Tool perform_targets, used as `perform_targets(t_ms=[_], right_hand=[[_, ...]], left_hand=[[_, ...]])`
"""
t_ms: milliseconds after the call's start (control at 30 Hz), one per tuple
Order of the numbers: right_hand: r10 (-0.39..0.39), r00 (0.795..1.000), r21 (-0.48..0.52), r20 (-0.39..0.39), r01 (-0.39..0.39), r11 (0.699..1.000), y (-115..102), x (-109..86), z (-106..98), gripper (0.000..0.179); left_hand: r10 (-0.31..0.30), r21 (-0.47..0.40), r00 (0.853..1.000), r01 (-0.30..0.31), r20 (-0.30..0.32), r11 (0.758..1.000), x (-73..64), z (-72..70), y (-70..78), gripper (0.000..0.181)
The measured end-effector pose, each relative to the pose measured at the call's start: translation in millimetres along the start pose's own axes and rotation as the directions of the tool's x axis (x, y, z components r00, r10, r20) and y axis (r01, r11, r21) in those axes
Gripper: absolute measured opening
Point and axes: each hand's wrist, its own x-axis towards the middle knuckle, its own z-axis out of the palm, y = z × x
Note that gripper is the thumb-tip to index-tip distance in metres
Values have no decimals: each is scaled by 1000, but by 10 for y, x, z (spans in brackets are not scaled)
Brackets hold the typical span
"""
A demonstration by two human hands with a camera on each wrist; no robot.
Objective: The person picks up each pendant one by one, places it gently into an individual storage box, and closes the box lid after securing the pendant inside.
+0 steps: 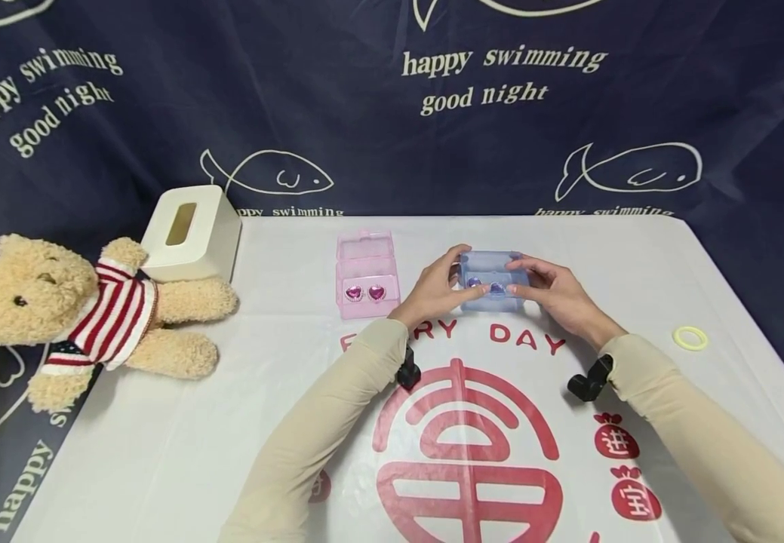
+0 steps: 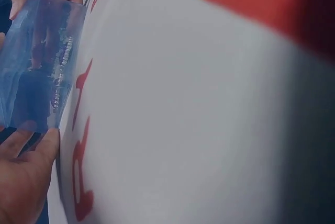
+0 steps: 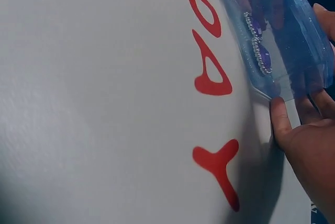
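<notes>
A small see-through blue plastic box (image 1: 493, 302) is held between both hands over the far middle of the table. My left hand (image 1: 434, 290) grips its left end, thumb along the front and fingers behind. At the opposite end my right hand (image 1: 558, 292) grips it the same way, with the thumb (image 3: 281, 116) at the lower front edge. Two purple heart-shaped gems (image 3: 261, 46) with beaded silvery rims show through the box wall. Left of it, a pink see-through box (image 1: 367, 265) lies with its lid folded back, holding two magenta heart gems (image 1: 365, 292).
A teddy bear (image 1: 120, 309) in a striped shirt lies at the left, against a white tissue box (image 1: 191, 230). Toward the right edge is a pale yellow ring (image 1: 690, 338). The white tablecloth (image 1: 181, 445) bears red print; a dark blue curtain hangs behind.
</notes>
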Motion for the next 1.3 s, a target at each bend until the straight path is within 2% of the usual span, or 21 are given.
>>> perform_targets(t_ms=[133,200,267,333,367,400,467,567,600,633,667,700,733,800,867,967,1067,1100,1167,1300], right_hand=[[-8,1000,7,-14,8,1000,3,9,22,50],[-32,999,-30,-28,31,999,-11,5,24,48],[-98,994,-63,-51,95,993,-34,-12,28,44],[-194,976,-123,-101,181,976,-84,-29,54,38],[-260,956,-178,-135,234,956,-113,-32,75,35],[-337,925,-227,-174,296,928,-146,-29,103,32],[-479,841,-340,-251,387,857,-246,-19,176,28],[-627,703,-458,-334,461,760,-449,22,312,28],[-654,672,-467,-348,481,742,-524,44,364,30],[-672,654,-470,-347,500,728,-604,61,418,31],[-680,651,-466,-337,512,722,-679,81,475,32],[-680,656,-460,-328,518,721,-747,107,535,34],[-674,670,-453,-312,518,725,-809,133,598,35],[-634,725,-428,-270,500,753,-919,185,727,38],[-561,794,-377,-235,458,805,-1010,232,863,42],[-404,892,-268,-203,346,899,-1104,330,1065,46],[-222,962,-146,-161,199,969,-1140,469,1277,49],[-164,976,-121,-140,147,982,-1141,520,1351,50],[-61,993,-62,-101,54,997,-1120,611,1474,53],[54,998,2,-42,-54,999,-1050,754,1655,56]], left_hand=[[-1,-20,1000,1,-7,1000,-1,-8,6,80],[-8,-28,999,7,-41,1000,-14,12,10,85],[2,-29,996,-5,-88,1000,-49,37,21,91],[20,-23,988,-24,-152,999,-106,48,51,95],[28,-21,983,-32,-183,999,-145,42,70,96],[35,-19,978,-39,-205,999,-191,25,97,96],[46,-27,970,-54,-238,998,-295,-36,173,95],[65,-31,961,-76,-270,997,-471,-199,303,93],[86,-11,956,-92,-282,996,-525,-271,339,91],[106,16,949,-106,-298,994,-580,-352,369,90],[122,54,941,-111,-317,992,-634,-437,388,89],[137,94,931,-111,-337,989,-686,-527,397,88],[150,131,922,-110,-358,985,-735,-616,393,88],[161,193,906,-91,-390,977,-818,-784,344,88],[138,217,900,-50,-413,975,-901,-913,243,91],[66,178,901,12,-429,984,-994,-1033,44,98],[-17,94,905,63,-425,994,-1052,-1091,-164,106],[-47,60,906,80,-421,995,-1065,-1103,-221,109],[-90,-6,912,96,-399,995,-1065,-1110,-323,112],[-149,-92,929,125,-340,988,-1051,-1094,-474,112]])
